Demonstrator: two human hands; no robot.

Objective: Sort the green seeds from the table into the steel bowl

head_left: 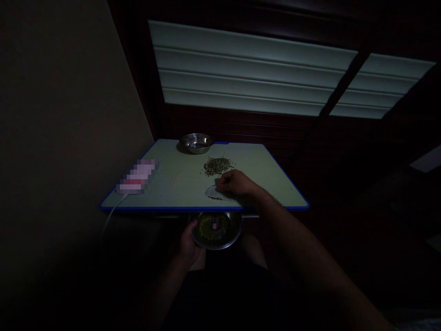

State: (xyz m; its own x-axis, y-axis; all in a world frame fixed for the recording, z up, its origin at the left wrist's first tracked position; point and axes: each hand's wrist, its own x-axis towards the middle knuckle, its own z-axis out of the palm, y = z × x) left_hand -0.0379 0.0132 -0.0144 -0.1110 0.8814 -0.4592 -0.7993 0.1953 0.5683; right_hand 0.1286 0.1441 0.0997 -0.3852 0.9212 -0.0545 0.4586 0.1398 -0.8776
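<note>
My right hand is closed on the upper edge of a thin, clear, half-round scraper that stands on the table near its front edge. A few small grains lie along the scraper's lower edge. Farther back is a loose pile of small greenish-brown beans or seeds. Below the table edge, my left hand grips the left rim of a metal bowl. Green grains lie in this bowl, with a small dark thing with a pale label among them.
A second metal bowl stands at the back left of the pale, blue-edged table. At the left lies a blurred-out pink device with a white cable hanging over the edge. Dark panelling with pale slats rises behind the table.
</note>
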